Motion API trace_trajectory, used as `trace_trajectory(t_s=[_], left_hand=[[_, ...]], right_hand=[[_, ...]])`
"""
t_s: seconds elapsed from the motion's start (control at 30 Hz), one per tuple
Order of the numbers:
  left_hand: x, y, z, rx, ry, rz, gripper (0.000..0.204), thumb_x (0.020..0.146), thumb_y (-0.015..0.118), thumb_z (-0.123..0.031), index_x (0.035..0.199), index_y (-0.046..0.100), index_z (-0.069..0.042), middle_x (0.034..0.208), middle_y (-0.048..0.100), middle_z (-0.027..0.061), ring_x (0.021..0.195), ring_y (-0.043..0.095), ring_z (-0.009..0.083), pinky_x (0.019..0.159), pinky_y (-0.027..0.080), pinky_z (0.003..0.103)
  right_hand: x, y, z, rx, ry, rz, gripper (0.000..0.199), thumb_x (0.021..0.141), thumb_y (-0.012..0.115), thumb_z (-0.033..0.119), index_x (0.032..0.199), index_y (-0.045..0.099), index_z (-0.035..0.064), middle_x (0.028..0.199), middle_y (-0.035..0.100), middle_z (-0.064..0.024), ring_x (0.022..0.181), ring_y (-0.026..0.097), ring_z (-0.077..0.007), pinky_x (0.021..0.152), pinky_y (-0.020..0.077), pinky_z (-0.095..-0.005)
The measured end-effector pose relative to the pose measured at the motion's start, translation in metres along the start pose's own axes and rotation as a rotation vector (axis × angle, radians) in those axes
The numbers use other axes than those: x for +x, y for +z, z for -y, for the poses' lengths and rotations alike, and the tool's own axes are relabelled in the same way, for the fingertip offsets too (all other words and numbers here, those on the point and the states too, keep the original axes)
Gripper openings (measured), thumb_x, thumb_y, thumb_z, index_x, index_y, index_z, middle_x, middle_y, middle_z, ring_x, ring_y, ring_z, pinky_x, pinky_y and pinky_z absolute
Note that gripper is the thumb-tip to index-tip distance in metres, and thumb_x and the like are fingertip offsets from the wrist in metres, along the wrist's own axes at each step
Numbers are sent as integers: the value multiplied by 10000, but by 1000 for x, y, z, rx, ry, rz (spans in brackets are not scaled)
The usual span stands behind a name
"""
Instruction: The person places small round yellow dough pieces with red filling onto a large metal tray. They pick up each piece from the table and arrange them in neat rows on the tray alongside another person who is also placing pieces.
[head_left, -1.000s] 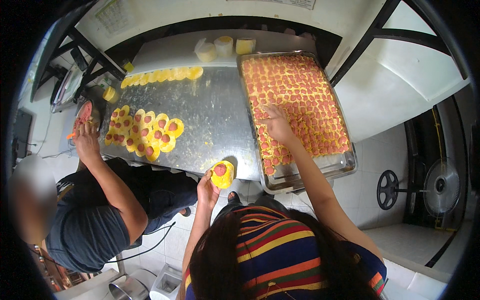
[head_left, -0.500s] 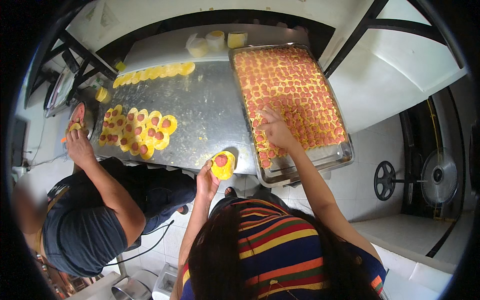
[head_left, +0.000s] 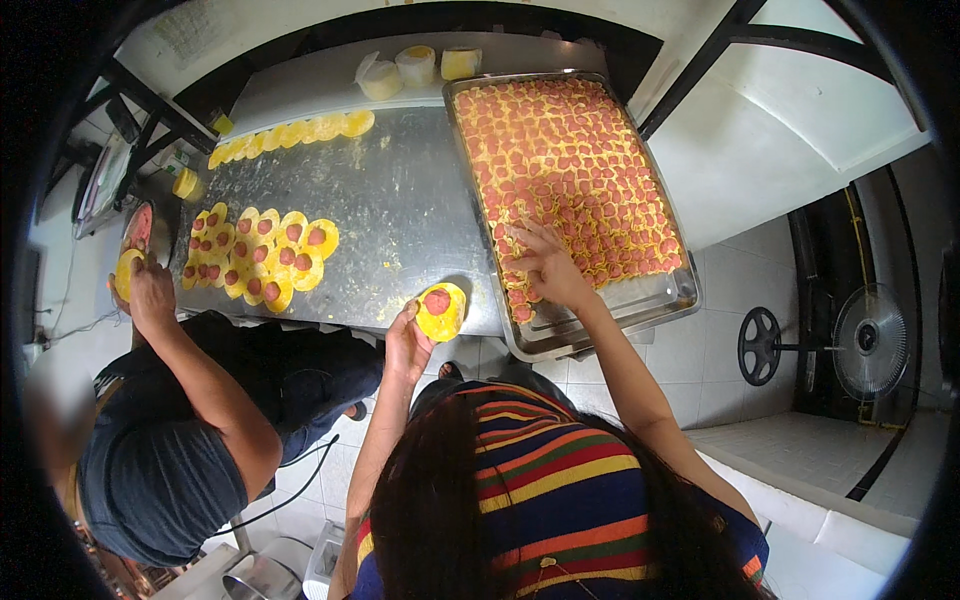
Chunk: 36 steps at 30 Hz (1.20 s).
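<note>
Left hand still pinches wrapper; right hand stays at tray, fingers spread; wrapper yellow, round, filling pink

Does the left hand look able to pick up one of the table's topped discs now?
Probably not: the left hand holds a topped disc. Otherwise nothing appears to block its way to the discs on the table.

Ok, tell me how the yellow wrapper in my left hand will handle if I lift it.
The wrapper is probably light and floppy, being a thin disc. Your left hand shows only at its left edge, so the opposite side may sag. The meat sits uncovered on top, so it could slide if tilted.
</note>
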<state>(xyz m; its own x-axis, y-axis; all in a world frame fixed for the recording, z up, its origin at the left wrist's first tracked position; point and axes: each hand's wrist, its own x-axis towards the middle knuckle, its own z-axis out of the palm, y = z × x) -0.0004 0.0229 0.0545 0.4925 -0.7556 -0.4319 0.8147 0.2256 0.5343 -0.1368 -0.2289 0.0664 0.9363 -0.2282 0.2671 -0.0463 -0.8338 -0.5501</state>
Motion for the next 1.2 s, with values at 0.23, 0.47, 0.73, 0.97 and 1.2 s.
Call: trace_trajectory(t_s=[0.23, 0.47, 0.73, 0.97, 1.2], left_hand=[[3, -2, 0, 17, -7, -12, 372, 933, 406, -237, 1217, 417, 4, 1218, 524, 154, 1092, 556, 255, 921, 469, 372], [5, -1, 2, 5, -25, -16, 368, 928, 413, -232, 1216, 425, -3, 1214, 528, 151, 1089, 557, 251, 916, 471, 368], [7, 1, 3, -5, -35, -9, 357, 924, 426, -226, 1208, 434, -10, 1197, 539, 147, 1060, 573, 252, 898, 483, 373], [9, 0, 4, 7, -40, 14, 376, 924, 422, -230, 1196, 445, 28, 1175, 555, 164, 1063, 573, 259, 918, 473, 371], [10, -5, 5, -29, -55, 21, 369, 926, 414, -217, 1191, 453, 37, 1181, 554, 169, 1069, 570, 261, 919, 472, 371]], right_hand=[[-11, -5, 15, 7, -28, -18, 376, 607, 578, -44, 876, 730, 171, 1377, 427, -56, 1319, 296, -327, 1092, 201, -486], [-28, -3, 30, 70, 23, -5, 370, 595, 572, -56, 859, 728, 152, 1362, 447, -52, 1302, 317, -342, 1073, 247, -465], [-46, -2, 36, 46, 68, -6, 255, 602, 623, -22, 773, 722, 139, 1360, 446, -21, 1309, 320, -297, 1089, 222, -478], [-53, -10, 47, 121, 95, -113, 241, 605, 613, -33, 779, 702, 108, 1254, 526, -65, 1207, 422, -302, 1006, 335, -442], [-81, -17, 60, 35, 220, 35, 229, 632, 569, -30, 808, 673, 74, 941, 590, -79, 939, 546, -297, 775, 469, -382]])
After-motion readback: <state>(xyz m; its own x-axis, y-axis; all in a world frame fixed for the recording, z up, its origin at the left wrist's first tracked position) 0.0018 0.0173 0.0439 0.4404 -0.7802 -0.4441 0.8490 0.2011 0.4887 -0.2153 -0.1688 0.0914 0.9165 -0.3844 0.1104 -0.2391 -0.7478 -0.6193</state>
